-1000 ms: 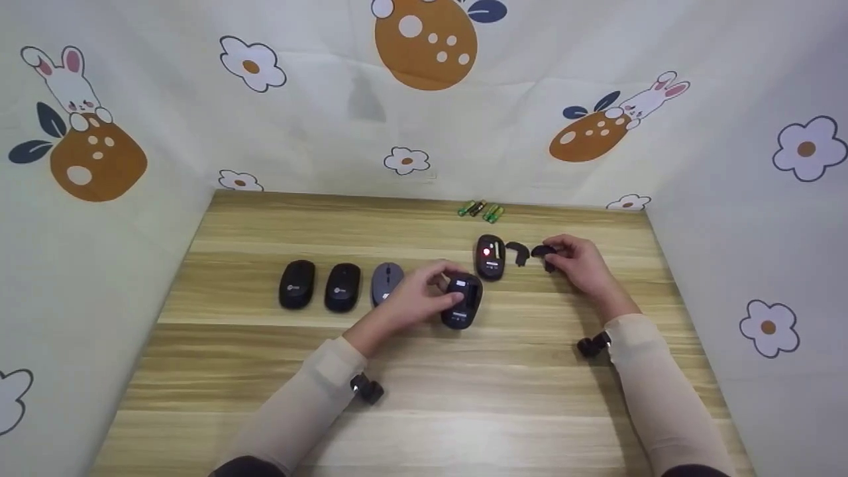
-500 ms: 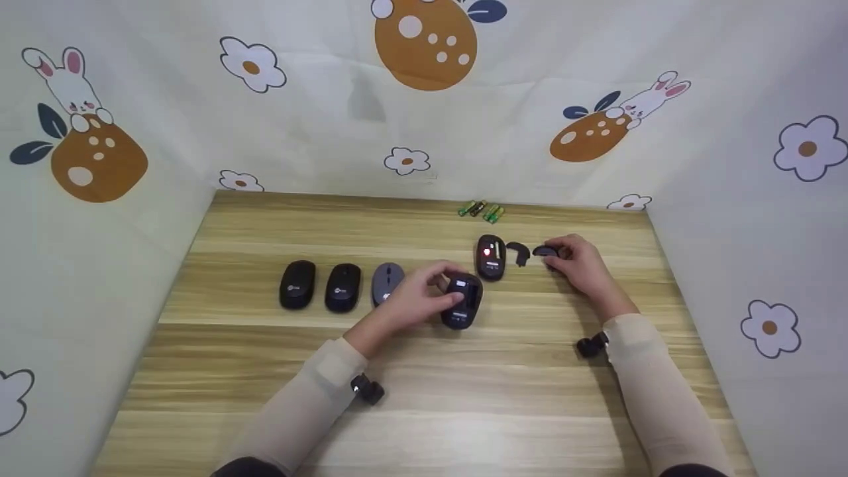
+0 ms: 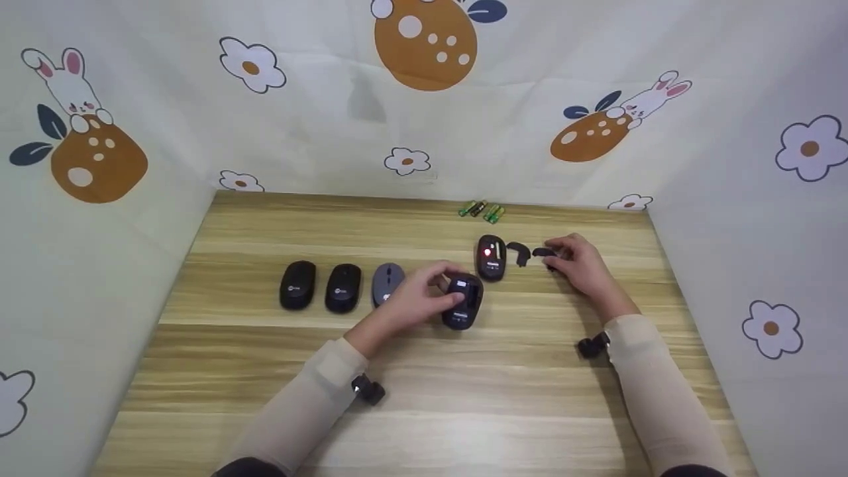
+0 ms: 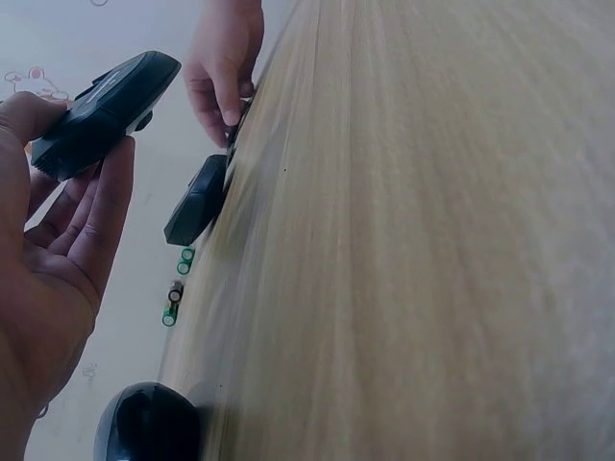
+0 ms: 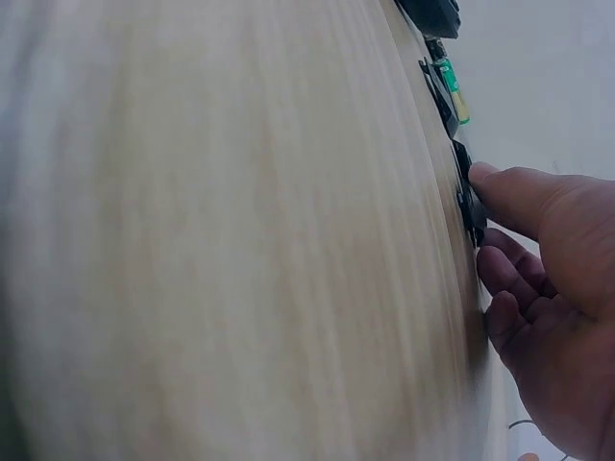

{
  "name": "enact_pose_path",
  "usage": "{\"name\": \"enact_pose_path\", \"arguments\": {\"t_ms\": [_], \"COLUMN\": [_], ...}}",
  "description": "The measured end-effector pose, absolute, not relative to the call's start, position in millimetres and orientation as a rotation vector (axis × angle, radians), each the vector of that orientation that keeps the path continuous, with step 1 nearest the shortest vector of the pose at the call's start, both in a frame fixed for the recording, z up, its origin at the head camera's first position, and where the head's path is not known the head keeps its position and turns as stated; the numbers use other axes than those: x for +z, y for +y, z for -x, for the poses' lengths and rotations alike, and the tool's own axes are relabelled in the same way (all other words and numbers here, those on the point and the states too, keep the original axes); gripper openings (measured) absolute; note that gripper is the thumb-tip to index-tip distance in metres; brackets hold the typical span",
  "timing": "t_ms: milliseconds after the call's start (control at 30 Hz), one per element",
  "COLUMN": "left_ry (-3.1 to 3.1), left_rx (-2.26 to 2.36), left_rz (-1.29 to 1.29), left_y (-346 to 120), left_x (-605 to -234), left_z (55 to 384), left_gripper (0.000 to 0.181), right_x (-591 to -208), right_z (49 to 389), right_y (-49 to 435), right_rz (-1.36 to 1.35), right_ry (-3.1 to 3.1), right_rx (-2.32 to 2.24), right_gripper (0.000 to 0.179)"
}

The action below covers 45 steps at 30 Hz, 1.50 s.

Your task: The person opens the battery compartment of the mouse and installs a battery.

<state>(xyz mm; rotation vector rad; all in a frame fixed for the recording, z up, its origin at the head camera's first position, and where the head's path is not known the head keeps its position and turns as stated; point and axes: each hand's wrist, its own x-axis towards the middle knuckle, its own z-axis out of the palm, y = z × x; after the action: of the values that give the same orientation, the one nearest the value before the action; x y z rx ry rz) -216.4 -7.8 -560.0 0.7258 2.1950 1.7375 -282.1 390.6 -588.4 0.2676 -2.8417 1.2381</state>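
Note:
In the head view my left hand (image 3: 414, 295) holds a black computer mouse (image 3: 467, 308) with its underside up and its battery bay uncovered. The left wrist view shows this mouse (image 4: 110, 110) raised off the table between thumb and fingers. At the right, my right hand (image 3: 583, 265) pinches a dark curved battery cover (image 3: 542, 252), which lies low against the tabletop in the right wrist view, thumb on its near end. A second battery cover (image 3: 520, 253) lies just left of it. Beside that rests an upturned mouse (image 3: 491, 265) with a red light and a battery in its bay.
Several green and black batteries (image 3: 481, 211) lie near the back wall. Two black mice (image 3: 297, 285) and a grey mouse (image 3: 387, 278), partly behind my left hand, stand in a row at the left. Patterned cloth walls (image 3: 318, 132) enclose the wooden table (image 3: 464, 411).
The battery cover in my right hand has tilted, then come down flatter by the tabletop. My left hand and its mouse have hardly moved.

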Motion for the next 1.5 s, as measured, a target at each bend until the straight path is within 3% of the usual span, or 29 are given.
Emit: {"name": "enact_pose_path", "arguments": {"t_ms": [400,900,1500], "left_ry": [2.199,2.194,2.172], "left_rx": [1.736,1.729,1.771], "left_rz": [-0.731,-0.711,-0.758], "left_y": [-7.1,-8.9,-9.8], "left_x": [-560.8,-556.0,-556.5], "left_z": [216.7,216.0,215.5], "left_gripper": [0.042,0.042,0.04], "right_x": [-579.2,-560.4,-569.0], "right_z": [287.1,329.4,362.2], "right_y": [376.9,327.4,299.4], "right_rz": [-0.127,-0.083,-0.165], "right_ry": [-2.779,-2.894,-2.935], "right_rx": [1.297,1.434,1.385], "right_gripper": [0.025,0.052,0.056]}}
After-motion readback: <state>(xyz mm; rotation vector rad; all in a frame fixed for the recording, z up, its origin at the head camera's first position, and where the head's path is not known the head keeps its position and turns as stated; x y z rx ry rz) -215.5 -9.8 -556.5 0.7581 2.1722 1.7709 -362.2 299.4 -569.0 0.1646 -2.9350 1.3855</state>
